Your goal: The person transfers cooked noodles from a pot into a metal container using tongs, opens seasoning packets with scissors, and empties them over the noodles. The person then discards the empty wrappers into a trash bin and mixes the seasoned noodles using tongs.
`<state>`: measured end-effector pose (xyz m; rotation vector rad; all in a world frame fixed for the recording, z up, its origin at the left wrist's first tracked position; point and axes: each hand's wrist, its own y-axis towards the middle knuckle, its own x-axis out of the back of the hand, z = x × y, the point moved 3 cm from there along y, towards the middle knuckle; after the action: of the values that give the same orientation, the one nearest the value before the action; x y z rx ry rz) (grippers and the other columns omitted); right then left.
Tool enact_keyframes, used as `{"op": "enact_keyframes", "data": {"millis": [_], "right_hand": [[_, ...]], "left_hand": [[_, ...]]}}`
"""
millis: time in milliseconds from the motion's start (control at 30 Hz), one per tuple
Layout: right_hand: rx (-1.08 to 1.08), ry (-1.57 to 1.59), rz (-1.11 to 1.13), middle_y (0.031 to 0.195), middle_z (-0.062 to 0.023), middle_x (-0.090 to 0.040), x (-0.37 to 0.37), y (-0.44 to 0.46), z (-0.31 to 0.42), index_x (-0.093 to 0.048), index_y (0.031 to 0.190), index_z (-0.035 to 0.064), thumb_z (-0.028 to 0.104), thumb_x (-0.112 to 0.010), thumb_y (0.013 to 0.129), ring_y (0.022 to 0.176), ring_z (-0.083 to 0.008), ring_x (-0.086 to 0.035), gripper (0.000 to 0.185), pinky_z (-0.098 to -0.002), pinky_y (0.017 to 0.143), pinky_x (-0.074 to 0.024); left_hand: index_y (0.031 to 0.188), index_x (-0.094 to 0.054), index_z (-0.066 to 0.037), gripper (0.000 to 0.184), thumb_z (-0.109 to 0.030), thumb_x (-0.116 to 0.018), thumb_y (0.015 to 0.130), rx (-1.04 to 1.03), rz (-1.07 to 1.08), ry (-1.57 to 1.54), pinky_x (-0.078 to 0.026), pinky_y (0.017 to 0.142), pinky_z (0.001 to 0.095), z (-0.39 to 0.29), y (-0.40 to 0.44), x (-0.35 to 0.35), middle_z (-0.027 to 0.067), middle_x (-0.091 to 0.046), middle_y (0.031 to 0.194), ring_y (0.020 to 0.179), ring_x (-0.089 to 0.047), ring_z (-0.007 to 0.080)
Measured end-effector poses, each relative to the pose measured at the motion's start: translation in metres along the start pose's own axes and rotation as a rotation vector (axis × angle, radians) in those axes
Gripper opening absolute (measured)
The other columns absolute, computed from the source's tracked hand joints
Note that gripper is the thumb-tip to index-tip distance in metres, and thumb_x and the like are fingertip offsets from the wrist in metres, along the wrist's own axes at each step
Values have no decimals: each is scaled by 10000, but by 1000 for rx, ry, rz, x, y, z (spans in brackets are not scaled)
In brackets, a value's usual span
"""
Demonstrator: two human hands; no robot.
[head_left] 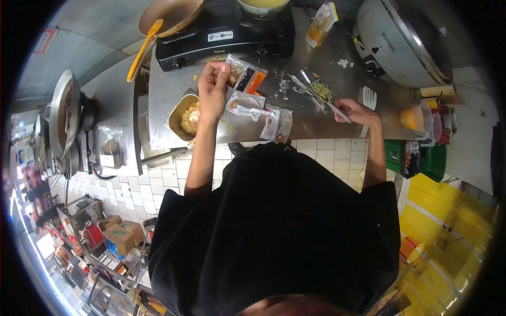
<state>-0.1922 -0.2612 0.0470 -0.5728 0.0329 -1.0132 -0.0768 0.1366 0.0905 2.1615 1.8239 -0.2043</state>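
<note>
My left hand [213, 89] pinches a clear seasoning packet [247, 76] with dark and orange contents, held above the metal counter. Just below it lie another clear packet [245, 102] and a printed wrapper [276, 124]. Beside my left forearm is a square metal container [174, 124] of yellowish crumbly food with a white dollop. My right hand [356, 112] is closed around the pale handle of a long metal tool [316, 97] with scissor-like blades; its exact kind is unclear. Greenish-yellow shreds [322, 91] lie by the blades.
A black gas stove [226, 39] stands at the back, with a pan [176, 13] and orange spatula [150, 34] at its left. Further right are a yellow pouch [321, 25], a large cooker [395, 45] and a white slotted turner [369, 99]. Scraps litter the counter.
</note>
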Motion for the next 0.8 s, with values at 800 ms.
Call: {"op": "enact_keyframes", "data": {"millis": [800], "right_hand": [[310, -249, 93, 860, 6, -411, -44, 30, 120, -521, 1031, 24, 627, -816, 719, 784, -118, -406, 740, -284, 675, -347]], "left_hand": [[984, -604, -15, 131, -135, -579, 1032, -64, -43, 129, -416, 652, 199, -6, -15, -22, -2, -639, 837, 720, -515, 18]]}}
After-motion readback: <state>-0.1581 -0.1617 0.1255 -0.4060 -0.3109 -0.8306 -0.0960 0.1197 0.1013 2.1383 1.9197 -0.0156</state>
